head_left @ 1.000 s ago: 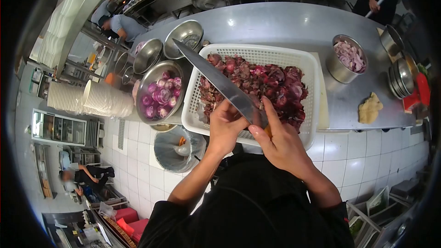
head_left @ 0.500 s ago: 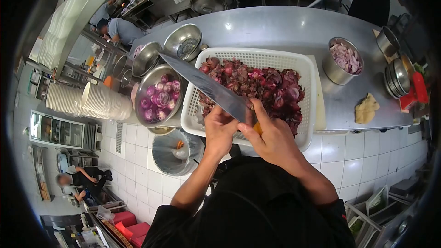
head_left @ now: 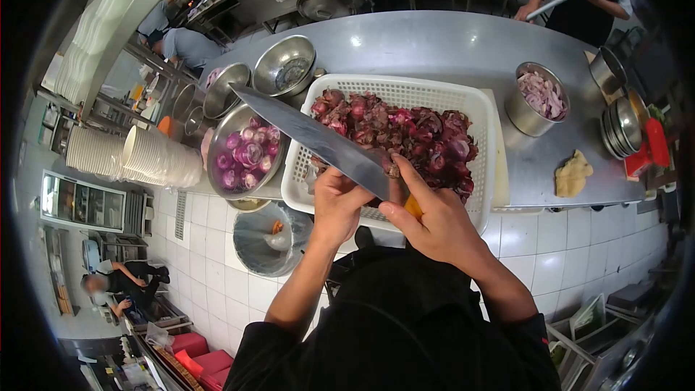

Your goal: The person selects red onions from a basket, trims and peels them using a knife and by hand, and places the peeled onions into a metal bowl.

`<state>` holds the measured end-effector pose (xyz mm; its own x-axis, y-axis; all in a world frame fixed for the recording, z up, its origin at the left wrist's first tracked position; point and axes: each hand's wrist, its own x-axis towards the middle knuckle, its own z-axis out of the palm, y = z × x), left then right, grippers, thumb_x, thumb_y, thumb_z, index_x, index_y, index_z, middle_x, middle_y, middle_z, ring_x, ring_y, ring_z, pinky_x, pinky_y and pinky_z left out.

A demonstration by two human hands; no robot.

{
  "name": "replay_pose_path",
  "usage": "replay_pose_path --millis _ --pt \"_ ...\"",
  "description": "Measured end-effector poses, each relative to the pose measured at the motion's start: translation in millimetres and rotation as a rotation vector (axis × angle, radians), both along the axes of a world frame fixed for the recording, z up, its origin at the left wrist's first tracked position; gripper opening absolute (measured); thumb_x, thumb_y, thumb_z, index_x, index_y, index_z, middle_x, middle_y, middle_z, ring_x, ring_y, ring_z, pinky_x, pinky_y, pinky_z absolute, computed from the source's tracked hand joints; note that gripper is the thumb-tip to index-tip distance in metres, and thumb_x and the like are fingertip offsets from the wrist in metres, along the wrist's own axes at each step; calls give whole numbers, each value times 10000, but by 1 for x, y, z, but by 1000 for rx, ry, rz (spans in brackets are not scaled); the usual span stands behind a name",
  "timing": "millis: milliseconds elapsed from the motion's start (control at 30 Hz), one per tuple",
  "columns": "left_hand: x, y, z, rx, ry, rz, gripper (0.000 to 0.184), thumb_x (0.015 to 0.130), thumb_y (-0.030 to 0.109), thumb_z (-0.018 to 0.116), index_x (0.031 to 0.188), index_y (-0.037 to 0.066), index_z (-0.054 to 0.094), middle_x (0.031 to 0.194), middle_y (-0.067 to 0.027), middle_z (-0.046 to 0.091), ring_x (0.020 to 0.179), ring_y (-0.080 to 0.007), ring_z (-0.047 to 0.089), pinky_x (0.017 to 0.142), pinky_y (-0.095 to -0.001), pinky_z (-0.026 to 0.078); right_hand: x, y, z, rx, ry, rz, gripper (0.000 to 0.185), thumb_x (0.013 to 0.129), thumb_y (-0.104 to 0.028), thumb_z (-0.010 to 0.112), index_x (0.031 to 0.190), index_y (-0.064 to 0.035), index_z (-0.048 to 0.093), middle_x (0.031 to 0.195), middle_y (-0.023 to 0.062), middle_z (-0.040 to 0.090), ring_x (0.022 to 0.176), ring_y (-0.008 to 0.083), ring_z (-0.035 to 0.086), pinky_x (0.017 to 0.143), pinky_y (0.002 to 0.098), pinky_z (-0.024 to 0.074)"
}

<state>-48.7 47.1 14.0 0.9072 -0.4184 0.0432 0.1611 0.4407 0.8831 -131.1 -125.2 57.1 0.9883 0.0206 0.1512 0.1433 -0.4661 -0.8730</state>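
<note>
My right hand [head_left: 440, 223] grips a large kitchen knife [head_left: 311, 141] with a yellow handle, thumb and forefinger pinching the blade near its base. The wide blade slants up to the left, over a white perforated basket [head_left: 490, 152]. My left hand [head_left: 337, 206] is closed at the blade's lower edge, its fingers partly behind the blade; whatever they hold is hidden. Inside the basket lie red onions and dark loose skins [head_left: 405, 127]. Left of it, a metal bowl [head_left: 218, 179] contains peeled red onions [head_left: 250, 153].
Metal bowls [head_left: 282, 65] stand behind the onions. A pot of onion pieces [head_left: 534, 112] and a yellowish cloth [head_left: 574, 174] are at right. A lined bin [head_left: 264, 246] stands below the counter [head_left: 434, 43]. A person [head_left: 579, 0] holds a pole across it.
The view has shifted slightly. The knife and both hands keep nearly the same position over the basket. The person with the pole at the far right has come further into view.
</note>
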Motion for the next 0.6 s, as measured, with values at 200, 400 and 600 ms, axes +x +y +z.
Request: replay_pose_path --millis 200,400,600 --pt "-3 -3 -7 -3 -30 -45 457 832 -162 621 1264 -18 585 1129 -94 688 1006 -163 669 873 -310 549 4 3 -6 87 -27 -43 637 953 -344 645 1405 59 446 824 241 664 738 414 684 641 406 529" --pt "-15 -5 2 -13 -41 -140 584 819 -161 600 1380 -21 521 1206 -106 655 1071 -164 637 924 -309 522 13 -9 -19 440 227 -118 580 971 -318 629 1417 24 487 719 118 644 648 173 653 615 323 491" --pt "0 0 -9 -196 176 -134 608 829 -94 549 1426 -14 468 1272 -134 619 1172 -199 600 1048 -359 459 9 -20 2 538 417 -67 525 1010 -315 578 1437 -19 499 676 -21 513 604 49 468 563 237 401"
